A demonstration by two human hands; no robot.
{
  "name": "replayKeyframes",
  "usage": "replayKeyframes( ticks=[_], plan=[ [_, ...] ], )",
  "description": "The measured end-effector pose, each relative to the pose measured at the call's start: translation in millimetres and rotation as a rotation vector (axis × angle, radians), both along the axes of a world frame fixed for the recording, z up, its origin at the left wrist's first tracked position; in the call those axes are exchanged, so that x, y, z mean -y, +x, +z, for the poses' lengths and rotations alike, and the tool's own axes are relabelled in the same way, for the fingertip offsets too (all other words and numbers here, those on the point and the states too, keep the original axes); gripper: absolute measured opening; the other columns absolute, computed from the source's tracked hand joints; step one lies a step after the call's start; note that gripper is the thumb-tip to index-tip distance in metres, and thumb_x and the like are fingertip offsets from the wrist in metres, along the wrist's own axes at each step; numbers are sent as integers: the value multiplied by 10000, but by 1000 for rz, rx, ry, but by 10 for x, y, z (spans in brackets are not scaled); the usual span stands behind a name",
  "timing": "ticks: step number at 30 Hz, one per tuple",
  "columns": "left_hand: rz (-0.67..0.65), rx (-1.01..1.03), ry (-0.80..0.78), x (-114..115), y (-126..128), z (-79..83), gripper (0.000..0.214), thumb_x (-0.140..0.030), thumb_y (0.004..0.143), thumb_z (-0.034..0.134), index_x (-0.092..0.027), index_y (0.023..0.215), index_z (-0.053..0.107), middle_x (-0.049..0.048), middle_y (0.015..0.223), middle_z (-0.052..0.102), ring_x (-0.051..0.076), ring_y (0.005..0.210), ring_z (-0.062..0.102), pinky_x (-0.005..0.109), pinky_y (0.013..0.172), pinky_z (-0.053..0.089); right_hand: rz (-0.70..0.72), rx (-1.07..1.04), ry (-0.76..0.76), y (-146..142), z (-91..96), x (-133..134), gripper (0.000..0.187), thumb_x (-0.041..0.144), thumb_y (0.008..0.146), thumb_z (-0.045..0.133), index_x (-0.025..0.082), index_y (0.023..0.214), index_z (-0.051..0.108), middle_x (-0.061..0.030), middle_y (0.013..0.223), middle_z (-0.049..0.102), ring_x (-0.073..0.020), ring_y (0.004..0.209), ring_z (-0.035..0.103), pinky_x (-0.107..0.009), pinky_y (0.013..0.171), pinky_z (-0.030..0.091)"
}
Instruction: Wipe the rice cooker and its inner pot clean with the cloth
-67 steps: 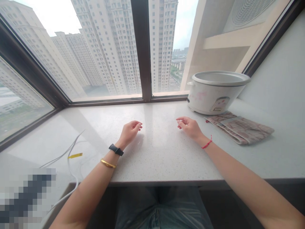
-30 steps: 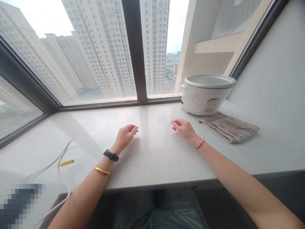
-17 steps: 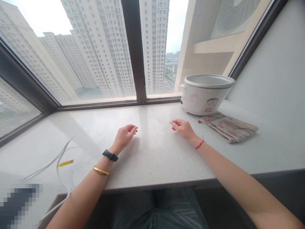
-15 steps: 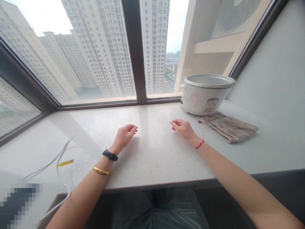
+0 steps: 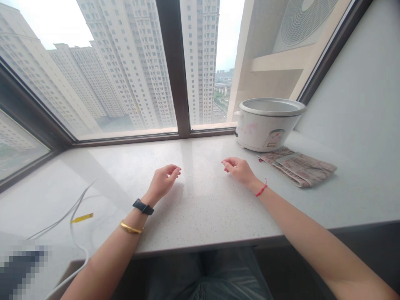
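My left hand (image 5: 164, 180) is just above the pale speckled counter (image 5: 200, 212), its fingers curled in and the thumb close to their tips. Nothing shows in it. A dark watch and a gold bangle circle that wrist. To its right, across a gap, my right hand (image 5: 239, 169) is curled the same way, with no object visible between thumb and fingers. It wears a red string bracelet. Nearest to the right hand are a white rice cooker (image 5: 265, 131), with no lid on it, and a folded brownish patterned cloth (image 5: 301, 166) in front of the cooker.
A white cable (image 5: 75, 237) with a yellow tag (image 5: 82, 218) runs over the counter at left, partly behind my left forearm. A blurred-out dark patch covers the lower left corner. Dark window frames (image 5: 178, 75) border the back, and a white wall (image 5: 359, 125) stands at right.
The view has shifted slightly, so the cooker, cloth and cable appear a little further left. Both hands keep practically the same pose and place.
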State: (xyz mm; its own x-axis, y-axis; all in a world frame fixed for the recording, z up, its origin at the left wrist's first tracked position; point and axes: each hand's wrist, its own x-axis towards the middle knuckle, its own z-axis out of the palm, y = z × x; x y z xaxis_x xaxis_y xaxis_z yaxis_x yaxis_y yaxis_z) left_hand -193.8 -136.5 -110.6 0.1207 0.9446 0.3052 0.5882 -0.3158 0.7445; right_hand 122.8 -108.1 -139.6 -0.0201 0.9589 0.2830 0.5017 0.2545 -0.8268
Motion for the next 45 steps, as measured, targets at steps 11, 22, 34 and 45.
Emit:
replayKeyframes(
  ticks=[11,22,34,45],
  plan=[
    [20,11,15,-21,-30,-27,321,-441,905,537,-174,894,717,69,846,768,227,780,728,368,776,538,-30,1,5,12,18,19,289,431,855,565,186,858,718,-28,695,700,-184,679,664,-303,717,472],
    [29,3,0,-25,-44,-45,323,-447,902,538,-178,896,716,68,850,767,232,794,725,372,782,535,-16,-11,-11,-17,13,28,305,446,843,562,186,859,720,-34,702,704,-187,679,668,-309,720,477],
    [38,9,12,-59,-54,-65,309,-441,893,536,-185,881,708,64,827,766,225,768,727,362,764,535,-68,-21,-25,60,-34,3,314,470,839,567,191,855,711,-30,699,699,-192,676,669,-319,727,478],
    [39,-2,21,-28,-52,-38,303,-436,904,542,-186,886,713,63,837,771,225,782,725,354,765,537,-70,-32,-14,12,-10,24,315,457,829,569,183,866,720,-29,675,696,-187,659,669,-308,712,488]
  ],
)
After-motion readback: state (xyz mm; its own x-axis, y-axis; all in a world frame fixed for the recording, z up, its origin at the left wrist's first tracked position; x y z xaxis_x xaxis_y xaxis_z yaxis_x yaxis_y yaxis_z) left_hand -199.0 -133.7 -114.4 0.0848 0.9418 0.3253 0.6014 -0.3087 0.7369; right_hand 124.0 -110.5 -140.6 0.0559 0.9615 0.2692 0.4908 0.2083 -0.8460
